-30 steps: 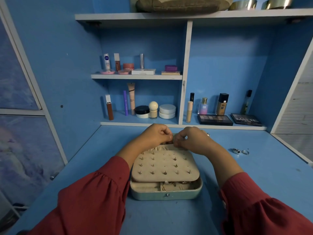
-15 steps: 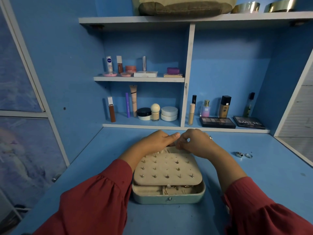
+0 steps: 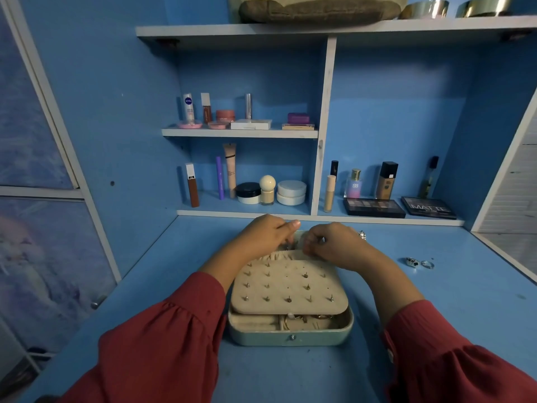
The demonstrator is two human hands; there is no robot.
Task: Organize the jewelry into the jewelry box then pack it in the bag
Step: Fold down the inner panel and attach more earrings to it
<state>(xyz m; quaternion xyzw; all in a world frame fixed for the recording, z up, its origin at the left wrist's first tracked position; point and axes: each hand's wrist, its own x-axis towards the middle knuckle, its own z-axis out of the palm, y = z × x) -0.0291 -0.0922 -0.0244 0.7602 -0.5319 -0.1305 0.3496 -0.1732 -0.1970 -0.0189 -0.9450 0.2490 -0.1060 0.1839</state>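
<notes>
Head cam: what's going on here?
A person in red sleeves works at the far edge of an open jewelry box on a blue desk. Both hands, left hand and right hand, are curled at the box's gathered pocket; what they pinch is too small to tell. The stud panel lies over the tray. Two rings lie loose on the desk to the right.

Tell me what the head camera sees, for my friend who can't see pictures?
Two hands, the left hand and right hand, work at the far edge of an open jewelry box on a blue desk, above its cream earring panel. Two rings lie on the desk to the right, and makeup stands on shelves behind.
</notes>
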